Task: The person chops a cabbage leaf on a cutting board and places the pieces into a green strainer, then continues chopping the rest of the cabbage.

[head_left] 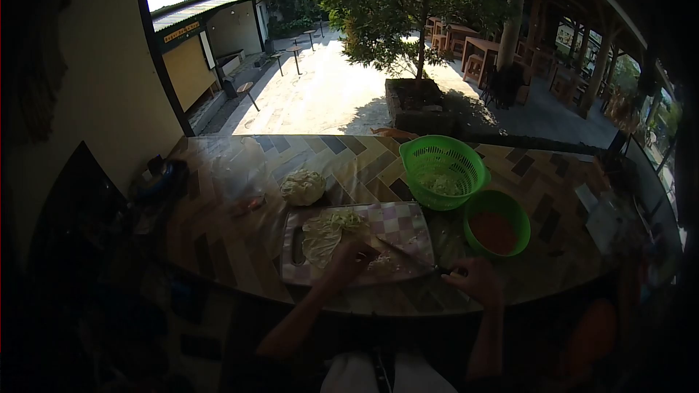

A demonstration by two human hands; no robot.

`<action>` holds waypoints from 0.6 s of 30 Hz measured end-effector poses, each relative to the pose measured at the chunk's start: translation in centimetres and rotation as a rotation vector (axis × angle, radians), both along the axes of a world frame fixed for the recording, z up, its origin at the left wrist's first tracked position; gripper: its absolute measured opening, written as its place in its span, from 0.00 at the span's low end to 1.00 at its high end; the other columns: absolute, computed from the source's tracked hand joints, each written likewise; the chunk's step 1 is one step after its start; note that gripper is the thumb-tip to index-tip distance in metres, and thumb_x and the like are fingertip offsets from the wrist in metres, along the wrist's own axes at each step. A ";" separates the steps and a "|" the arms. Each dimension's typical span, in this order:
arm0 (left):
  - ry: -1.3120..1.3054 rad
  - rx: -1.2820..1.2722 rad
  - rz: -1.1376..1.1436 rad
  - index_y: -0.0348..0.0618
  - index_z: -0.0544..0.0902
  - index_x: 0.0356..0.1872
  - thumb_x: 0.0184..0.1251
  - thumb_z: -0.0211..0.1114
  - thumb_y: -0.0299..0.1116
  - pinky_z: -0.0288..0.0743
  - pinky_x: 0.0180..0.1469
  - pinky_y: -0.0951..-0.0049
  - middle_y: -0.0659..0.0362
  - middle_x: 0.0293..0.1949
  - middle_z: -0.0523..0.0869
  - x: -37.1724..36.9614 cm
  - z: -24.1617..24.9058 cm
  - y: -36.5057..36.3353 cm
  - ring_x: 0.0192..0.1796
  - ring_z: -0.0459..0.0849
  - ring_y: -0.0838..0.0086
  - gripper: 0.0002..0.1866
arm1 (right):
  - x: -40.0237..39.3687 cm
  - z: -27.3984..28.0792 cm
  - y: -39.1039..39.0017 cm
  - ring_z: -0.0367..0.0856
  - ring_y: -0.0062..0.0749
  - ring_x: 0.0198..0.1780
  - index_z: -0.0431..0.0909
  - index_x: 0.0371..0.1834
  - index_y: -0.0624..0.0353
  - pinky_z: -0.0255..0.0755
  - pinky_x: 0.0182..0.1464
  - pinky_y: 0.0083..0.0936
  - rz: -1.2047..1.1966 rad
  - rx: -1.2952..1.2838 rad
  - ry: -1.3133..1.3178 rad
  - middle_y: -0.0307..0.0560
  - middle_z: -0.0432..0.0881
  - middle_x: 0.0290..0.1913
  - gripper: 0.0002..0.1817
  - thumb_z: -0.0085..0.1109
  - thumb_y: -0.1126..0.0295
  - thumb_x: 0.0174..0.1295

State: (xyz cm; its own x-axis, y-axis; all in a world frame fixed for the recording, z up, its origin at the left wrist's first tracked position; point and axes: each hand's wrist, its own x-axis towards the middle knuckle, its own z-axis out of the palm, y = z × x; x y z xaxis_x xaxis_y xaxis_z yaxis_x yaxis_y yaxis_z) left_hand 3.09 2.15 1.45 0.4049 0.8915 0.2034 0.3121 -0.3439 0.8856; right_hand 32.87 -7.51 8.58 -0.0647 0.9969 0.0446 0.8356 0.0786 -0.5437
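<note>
The person's right hand (477,282) is closed around the handle of a kitchen knife (400,251) at the near right of the scene, its fingers curled in. The blade slants far and left over a checkered cutting board (397,217); whether its edge touches the board cannot be told. The left hand (354,256) is above the board with bent fingers, just left of the blade and at the near right edge of pale cabbage leaves (320,239); the dim light hides how far those fingers are open and whether they grip anything. The leaves lie on the left part of the board, and small pale scraps (383,265) are near the knife.

A cabbage head (303,187) sits on the herringbone-patterned table (240,251), just beyond the board's far left edge. Far right of the board is a green colander (431,153) with pale shreds (440,184) inside; nearer and further right, a green bowl (520,212) contains something orange-red (494,231).
</note>
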 end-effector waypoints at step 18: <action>0.034 -0.017 -0.030 0.39 0.86 0.47 0.51 0.74 0.29 0.80 0.47 0.67 0.51 0.42 0.86 -0.5 -0.5 -0.7 0.43 0.86 0.64 0.19 | 1.4 0.0 -2.5 0.87 0.40 0.31 0.87 0.36 0.61 0.75 0.34 0.33 -0.070 -0.026 0.138 0.54 0.85 0.28 0.19 0.71 0.56 0.51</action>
State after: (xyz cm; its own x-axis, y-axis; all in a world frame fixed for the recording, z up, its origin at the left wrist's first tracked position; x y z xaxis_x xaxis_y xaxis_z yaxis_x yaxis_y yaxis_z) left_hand 2.60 1.45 0.93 0.4377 0.8821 0.1741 0.3317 -0.3384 0.8806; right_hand 34.24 -9.98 8.60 0.0098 0.9997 0.0218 0.7558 0.0069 -0.6548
